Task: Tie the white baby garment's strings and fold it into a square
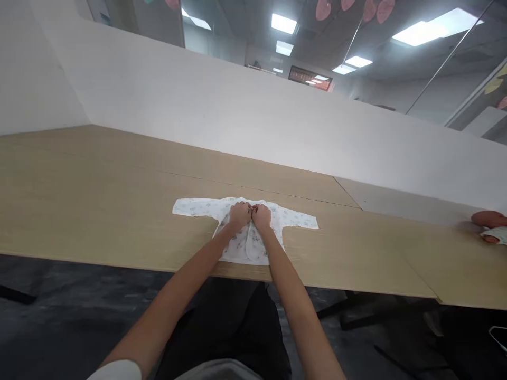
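Note:
A small white baby shirt (237, 252) with a fine printed pattern lies spread on the wooden table, its two sleeves stretched out to either side. My left hand (240, 215) and my right hand (261, 216) meet at the top middle of the shirt, near the neckline. Both hands have their fingers closed in a pinch on the cloth at the front opening. Whatever fine detail sits between the fingertips is too small to make out. Below the hands, the cloth shows a raised fold running down to the hem.
The long wooden table (119, 211) runs across the view, with seams between its panels. A white wall (222, 111) rises behind it, with glass panes above. At the far right edge lies a doll (491, 219) in a white garment. Dark table legs and floor show below.

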A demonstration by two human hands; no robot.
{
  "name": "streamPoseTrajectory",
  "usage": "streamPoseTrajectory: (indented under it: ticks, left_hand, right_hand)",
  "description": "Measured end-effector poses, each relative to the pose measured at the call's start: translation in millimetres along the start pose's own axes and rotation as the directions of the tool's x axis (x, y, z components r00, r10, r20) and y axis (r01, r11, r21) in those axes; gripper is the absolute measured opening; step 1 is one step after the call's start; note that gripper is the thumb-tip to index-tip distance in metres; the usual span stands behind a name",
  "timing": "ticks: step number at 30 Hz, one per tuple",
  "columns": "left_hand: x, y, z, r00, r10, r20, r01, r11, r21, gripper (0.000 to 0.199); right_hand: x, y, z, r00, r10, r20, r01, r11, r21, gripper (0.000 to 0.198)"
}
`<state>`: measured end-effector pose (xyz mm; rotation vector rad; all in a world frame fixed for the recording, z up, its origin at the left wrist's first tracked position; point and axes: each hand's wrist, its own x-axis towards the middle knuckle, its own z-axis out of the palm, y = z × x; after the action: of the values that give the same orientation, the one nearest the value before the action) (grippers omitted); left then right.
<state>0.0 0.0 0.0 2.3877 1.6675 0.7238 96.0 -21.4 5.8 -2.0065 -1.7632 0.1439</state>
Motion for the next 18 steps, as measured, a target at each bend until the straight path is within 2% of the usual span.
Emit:
streamPoseTrajectory:
  ticks: [5,9,13,18]
  left_hand:
    - [3,-13,4,1.000,0.007,0.006,-0.006,0.993,-0.121,0.026]
    - [6,-12,3,1.000,0.007,0.023,-0.003,0.986,-0.170,0.025]
    - [3,-10,2,0.999,0.026,0.029,-0.022,0.991,-0.130,0.026]
    - [1,-7,0,0.997,0.082,0.008,-0.081,0.994,-0.066,0.029]
  right_hand:
    - [1,14,4,0.998,-0.048,-0.029,0.050,0.997,0.062,0.030]
    - [-1,16,2,0.995,-0.085,-0.050,0.089,0.992,0.094,0.025]
    - [-2,17,2,0.996,-0.064,-0.065,0.071,0.990,0.123,0.014]
    - [-1,17,4,0.997,-0.013,-0.082,0.025,0.989,0.144,0.016]
